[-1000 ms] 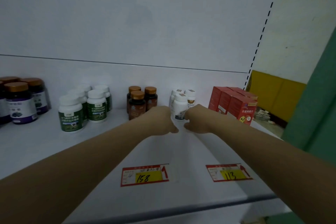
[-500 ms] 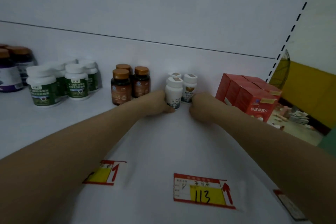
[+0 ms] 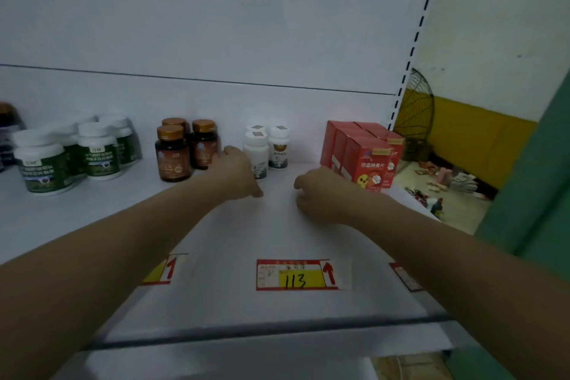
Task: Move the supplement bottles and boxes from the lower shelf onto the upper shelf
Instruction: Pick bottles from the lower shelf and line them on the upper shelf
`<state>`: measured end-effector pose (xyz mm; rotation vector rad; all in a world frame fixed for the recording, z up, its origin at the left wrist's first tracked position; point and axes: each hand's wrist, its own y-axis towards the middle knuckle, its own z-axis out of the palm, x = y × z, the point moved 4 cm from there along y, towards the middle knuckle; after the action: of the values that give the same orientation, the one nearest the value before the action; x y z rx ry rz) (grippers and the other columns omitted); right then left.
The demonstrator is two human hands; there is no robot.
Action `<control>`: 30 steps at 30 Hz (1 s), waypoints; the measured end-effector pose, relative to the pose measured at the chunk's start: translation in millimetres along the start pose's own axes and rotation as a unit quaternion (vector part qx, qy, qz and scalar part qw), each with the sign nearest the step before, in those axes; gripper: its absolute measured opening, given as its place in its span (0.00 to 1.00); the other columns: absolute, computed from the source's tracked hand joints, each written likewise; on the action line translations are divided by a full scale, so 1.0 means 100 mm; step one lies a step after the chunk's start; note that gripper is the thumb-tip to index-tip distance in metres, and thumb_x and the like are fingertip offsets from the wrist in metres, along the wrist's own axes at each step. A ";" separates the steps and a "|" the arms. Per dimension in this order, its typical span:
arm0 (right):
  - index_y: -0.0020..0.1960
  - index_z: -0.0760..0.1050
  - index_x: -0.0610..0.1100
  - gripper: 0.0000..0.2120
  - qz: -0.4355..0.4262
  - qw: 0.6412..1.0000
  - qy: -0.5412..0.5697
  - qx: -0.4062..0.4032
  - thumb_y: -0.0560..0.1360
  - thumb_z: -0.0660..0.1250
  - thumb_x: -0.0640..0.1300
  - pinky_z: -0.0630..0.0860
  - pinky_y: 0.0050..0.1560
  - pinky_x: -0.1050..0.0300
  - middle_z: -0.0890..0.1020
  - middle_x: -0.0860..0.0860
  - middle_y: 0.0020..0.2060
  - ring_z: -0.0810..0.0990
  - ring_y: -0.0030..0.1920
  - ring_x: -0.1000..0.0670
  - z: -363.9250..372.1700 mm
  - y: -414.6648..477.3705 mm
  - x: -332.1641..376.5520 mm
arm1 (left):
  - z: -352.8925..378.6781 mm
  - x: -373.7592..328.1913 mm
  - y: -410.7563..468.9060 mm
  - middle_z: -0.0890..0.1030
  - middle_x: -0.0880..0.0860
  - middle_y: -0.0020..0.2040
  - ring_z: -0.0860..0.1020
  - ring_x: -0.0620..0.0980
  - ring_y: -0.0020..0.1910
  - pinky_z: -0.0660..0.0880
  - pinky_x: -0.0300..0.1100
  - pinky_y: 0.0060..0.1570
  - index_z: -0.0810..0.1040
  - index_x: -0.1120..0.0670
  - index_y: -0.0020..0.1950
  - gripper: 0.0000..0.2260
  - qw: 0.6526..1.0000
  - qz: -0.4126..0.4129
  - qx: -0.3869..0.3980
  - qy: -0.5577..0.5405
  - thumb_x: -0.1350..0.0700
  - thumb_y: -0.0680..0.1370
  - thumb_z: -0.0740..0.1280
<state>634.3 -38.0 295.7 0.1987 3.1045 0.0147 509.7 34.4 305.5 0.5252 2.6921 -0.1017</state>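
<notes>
Three small white bottles (image 3: 256,145) stand at the back of the white shelf (image 3: 216,241). My left hand (image 3: 237,174) lies just left of the front one, overlapping its lower left side, fingers loosely curled and gripping nothing I can see. My right hand (image 3: 320,194) hovers over the shelf to the right of these bottles, loosely curled and empty, close to the red boxes (image 3: 367,160). Three brown bottles with gold caps (image 3: 171,154) stand left of my left hand. Several white-capped green-label bottles (image 3: 98,153) stand further left.
Dark bottles (image 3: 7,123) show at the far left edge. Price tags, one reading 113 (image 3: 296,276), sit near the shelf's front edge. The shelf's perforated upright (image 3: 416,40) bounds the right side; beyond it are a fan (image 3: 416,108) and clutter on the floor.
Both hands have come off the front white bottle and drawn back toward me. The right hand moved right, toward the red boxes. The view tilted down slightly.
</notes>
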 end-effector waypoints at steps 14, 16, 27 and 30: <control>0.51 0.78 0.39 0.10 0.152 0.986 -0.025 -0.060 0.78 0.59 0.40 0.71 0.45 0.58 0.81 0.44 0.46 0.77 0.46 0.46 -0.12 -0.92 -1.03 | 0.29 -1.15 -0.67 0.72 0.54 0.68 0.65 0.42 0.49 0.63 0.30 0.47 0.65 0.56 0.70 0.27 0.950 0.195 0.155 -0.188 0.57 0.74 0.71; 0.57 0.77 0.38 0.12 0.172 0.983 0.007 -0.066 0.79 0.59 0.41 0.71 0.47 0.58 0.81 0.43 0.53 0.78 0.52 0.46 -0.08 -0.86 -1.20 | 0.37 -1.21 -0.62 0.73 0.53 0.66 0.65 0.43 0.50 0.61 0.34 0.49 0.65 0.56 0.70 0.27 0.949 0.172 0.166 -0.206 0.57 0.73 0.71; 0.59 0.71 0.35 0.11 0.131 0.965 0.166 -0.157 0.79 0.58 0.39 0.67 0.41 0.59 0.79 0.39 0.55 0.78 0.54 0.41 0.18 -0.17 -1.71 | 0.77 -1.36 -0.02 0.77 0.51 0.64 0.75 0.50 0.62 0.68 0.38 0.59 0.71 0.52 0.67 0.31 0.960 0.102 0.136 -0.223 0.55 0.66 0.77; 0.57 0.72 0.36 0.11 0.111 0.958 0.204 -0.168 0.78 0.58 0.40 0.69 0.38 0.60 0.80 0.40 0.53 0.78 0.48 0.42 0.24 -0.14 -1.76 | 0.82 -1.35 0.05 0.79 0.49 0.61 0.76 0.49 0.59 0.69 0.39 0.59 0.74 0.50 0.66 0.28 0.964 0.107 0.133 -0.205 0.54 0.67 0.77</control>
<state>807.4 -74.0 277.1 0.5984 3.3852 0.6652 656.2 -19.4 282.7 0.7778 2.2137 -0.4634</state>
